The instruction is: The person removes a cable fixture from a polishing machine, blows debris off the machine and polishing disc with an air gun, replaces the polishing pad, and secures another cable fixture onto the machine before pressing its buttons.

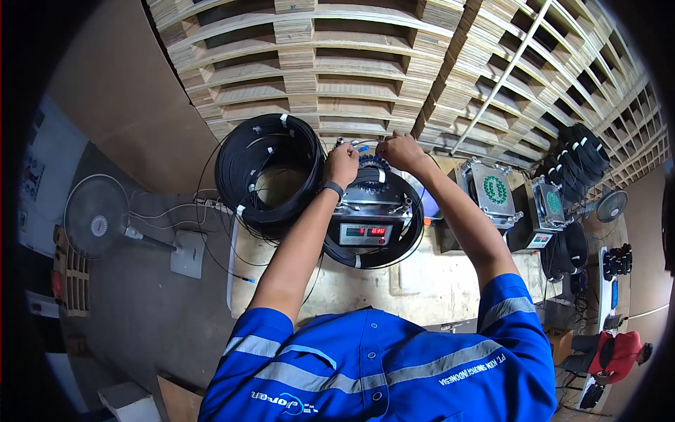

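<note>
My left hand (342, 166) is closed in a pinch at the back left of a polishing machine with a red-lit display (365, 234). To its right, my right hand (402, 151) is closed too, fingers bent together over the back of the machine. A small blue connector (363, 148) shows between the two hands; I cannot tell which fingers grip it. Below them, a ring of blue connectors (374, 162) stands on top of the machine. A black cable coil (355, 261) with white ties lies around the machine. What the fingertips hold is too small to make out.
A tall stack of black cable coils (232, 165) stands left of the machine. Two similar machines with round green patterns (495, 190) are at the right. Wooden pallets (302, 53) rise behind the table (337, 287). A fan (98, 218) stands left; a person in red (619, 357) is far right.
</note>
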### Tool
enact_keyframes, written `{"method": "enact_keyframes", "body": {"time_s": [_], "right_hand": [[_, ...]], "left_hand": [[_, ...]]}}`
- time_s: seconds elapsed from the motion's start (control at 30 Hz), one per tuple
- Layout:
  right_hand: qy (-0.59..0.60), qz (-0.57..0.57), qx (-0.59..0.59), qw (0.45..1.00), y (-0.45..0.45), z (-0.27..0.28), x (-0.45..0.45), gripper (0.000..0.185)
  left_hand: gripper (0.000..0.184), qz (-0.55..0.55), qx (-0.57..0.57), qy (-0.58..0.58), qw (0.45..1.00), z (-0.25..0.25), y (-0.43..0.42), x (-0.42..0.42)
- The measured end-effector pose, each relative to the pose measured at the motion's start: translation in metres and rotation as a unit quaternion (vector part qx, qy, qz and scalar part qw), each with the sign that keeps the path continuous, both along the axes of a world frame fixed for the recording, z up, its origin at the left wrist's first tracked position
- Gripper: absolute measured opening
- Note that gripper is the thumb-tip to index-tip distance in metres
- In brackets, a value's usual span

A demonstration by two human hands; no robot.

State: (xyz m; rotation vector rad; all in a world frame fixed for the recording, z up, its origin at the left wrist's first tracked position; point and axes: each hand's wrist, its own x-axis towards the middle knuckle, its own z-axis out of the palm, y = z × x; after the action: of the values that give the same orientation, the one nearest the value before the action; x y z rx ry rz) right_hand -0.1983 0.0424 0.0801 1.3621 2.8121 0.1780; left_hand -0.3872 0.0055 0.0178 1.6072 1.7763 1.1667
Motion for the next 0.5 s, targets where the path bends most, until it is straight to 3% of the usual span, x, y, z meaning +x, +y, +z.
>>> {"method": "enact_keyframes", "body": {"time_s": [0.4,0.5], "right_hand": [[-0.027,0.056,0.030,0.998,0.004,0.011,-0.018,0.019],[-0.105,0.010,0.021,0.994,0.001,0.013,-0.025,0.020]], "left_hand": [[0.017,0.008,0.000,0.015,1.000,0.009,-0.005,0.000],[0.016,0.015,-0.001,0.026,1.000,0.007,-0.005,0.001]]}}
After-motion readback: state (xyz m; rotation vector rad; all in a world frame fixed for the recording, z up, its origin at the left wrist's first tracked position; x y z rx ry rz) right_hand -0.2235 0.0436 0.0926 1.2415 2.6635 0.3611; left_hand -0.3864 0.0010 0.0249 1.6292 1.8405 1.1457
